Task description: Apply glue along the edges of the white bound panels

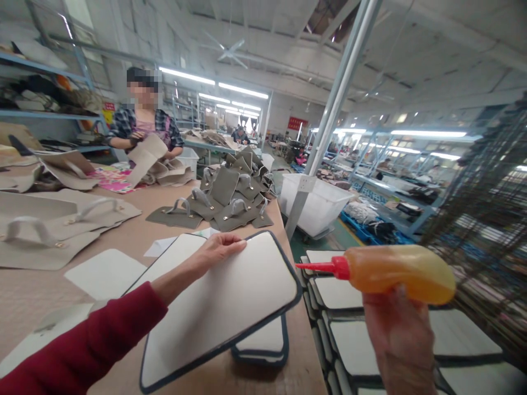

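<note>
My left hand [224, 247] pinches the upper edge of a white panel with a dark rim [242, 291], which is tilted above the table. Beneath it, another dark-rimmed white panel [263, 337] lies near the table edge. My right hand [399, 329] is wrapped round a squeeze bottle [399, 271] of amber liquid with a red nozzle. The bottle lies almost level, its nozzle tip pointing left, close to the panel's right edge. Most of my right fingers are hidden behind the bottle.
Grey-brown bag pieces with handles [230, 192] are heaped at the table's far end. Beige bag pieces [61, 219] lie left. Rows of dark-rimmed white panels [354, 340] stand right, below the bottle. A white bin [317, 203] stands by a metal post [329, 109]. A co-worker [144, 120] handles a beige piece.
</note>
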`<state>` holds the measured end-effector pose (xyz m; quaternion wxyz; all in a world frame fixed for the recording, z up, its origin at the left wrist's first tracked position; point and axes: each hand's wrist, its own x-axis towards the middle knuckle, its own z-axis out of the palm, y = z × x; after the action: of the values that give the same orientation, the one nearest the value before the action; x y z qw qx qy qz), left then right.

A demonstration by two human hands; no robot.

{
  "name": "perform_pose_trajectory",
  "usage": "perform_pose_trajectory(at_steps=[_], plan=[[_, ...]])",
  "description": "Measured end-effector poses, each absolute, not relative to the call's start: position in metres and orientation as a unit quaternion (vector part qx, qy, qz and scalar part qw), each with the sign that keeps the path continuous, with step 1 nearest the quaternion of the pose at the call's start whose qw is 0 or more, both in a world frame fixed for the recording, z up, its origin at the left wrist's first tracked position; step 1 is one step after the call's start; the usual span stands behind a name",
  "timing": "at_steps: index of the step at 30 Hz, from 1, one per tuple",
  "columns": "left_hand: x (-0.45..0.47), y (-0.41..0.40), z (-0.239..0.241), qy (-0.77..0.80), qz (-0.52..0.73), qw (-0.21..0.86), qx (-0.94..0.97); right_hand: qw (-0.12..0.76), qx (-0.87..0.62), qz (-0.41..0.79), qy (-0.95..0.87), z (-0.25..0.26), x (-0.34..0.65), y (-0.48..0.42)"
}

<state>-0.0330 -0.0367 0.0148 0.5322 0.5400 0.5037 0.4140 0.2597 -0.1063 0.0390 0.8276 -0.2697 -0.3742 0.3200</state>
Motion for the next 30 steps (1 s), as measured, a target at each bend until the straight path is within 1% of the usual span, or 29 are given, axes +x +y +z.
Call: perform_pose_trajectory(at_steps=[4, 8, 13, 17, 20, 26, 30], plan=[[-0.031, -0.042, 0.024, 0.468, 0.375, 0.485, 0.636, 0.814, -0.273, 0.32, -0.4, 0.046, 0.27, -0.097], [-0.028, -0.054, 0.04, 0.446, 0.306, 0.448, 0.712, 0.807, -0.269, 0.316, -0.42, 0.057, 0.271, -0.098], [-0.03, -0.065, 0.059, 0.426, 0.23, 0.402, 0.777, 0.767, -0.285, 0.334, -0.467, 0.07, 0.27, -0.099], [-0.034, -0.068, 0.065, 0.389, 0.186, 0.384, 0.817, 0.753, -0.294, 0.345, -0.478, 0.071, 0.272, -0.098], [-0.032, -0.072, 0.069, 0.371, 0.174, 0.394, 0.823, 0.739, -0.3, 0.363, -0.482, 0.069, 0.272, -0.098], [-0.022, -0.08, 0.078, 0.359, 0.153, 0.457, 0.8, 0.694, -0.296, 0.419, -0.505, 0.069, 0.268, -0.102], [-0.023, -0.081, 0.081, 0.37, 0.153, 0.48, 0.781, 0.68, -0.315, 0.426, -0.507, 0.071, 0.267, -0.108]])
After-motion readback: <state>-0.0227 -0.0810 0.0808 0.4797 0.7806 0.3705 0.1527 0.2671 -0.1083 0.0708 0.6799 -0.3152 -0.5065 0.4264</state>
